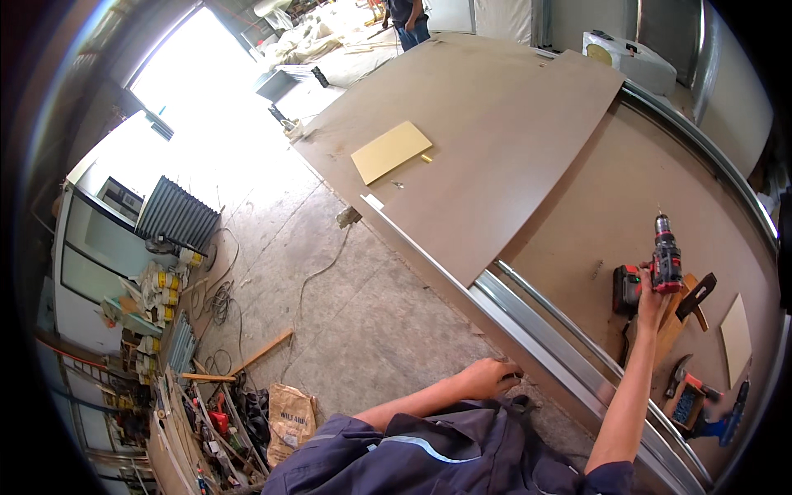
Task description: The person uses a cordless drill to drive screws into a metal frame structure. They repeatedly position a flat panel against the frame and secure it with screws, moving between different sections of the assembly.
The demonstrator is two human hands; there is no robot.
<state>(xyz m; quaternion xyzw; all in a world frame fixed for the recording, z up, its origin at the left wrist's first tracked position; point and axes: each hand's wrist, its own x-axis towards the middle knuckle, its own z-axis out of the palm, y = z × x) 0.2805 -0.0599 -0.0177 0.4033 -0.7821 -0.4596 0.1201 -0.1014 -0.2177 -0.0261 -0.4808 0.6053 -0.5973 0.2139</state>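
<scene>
My right hand (pixel 652 301) grips a red and black cordless drill (pixel 656 264), held upright with its bit pointing away, above a large brown board (pixel 627 206). My left hand (pixel 487 378) rests with curled fingers on the near edge of the workbench, beside a long metal rail (pixel 536 326). A second, bigger brown sheet (pixel 478 140) lies tilted over the far part of the bench, and a small yellow panel (pixel 390 151) sits on it.
A hammer (pixel 693 299), wooden pieces, a pale small panel (pixel 736 338) and a blue tool (pixel 726 412) lie at the right. Cables, a paper sack (pixel 290 421) and piled tools crowd the concrete floor at left. Another person (pixel 408 21) stands far back.
</scene>
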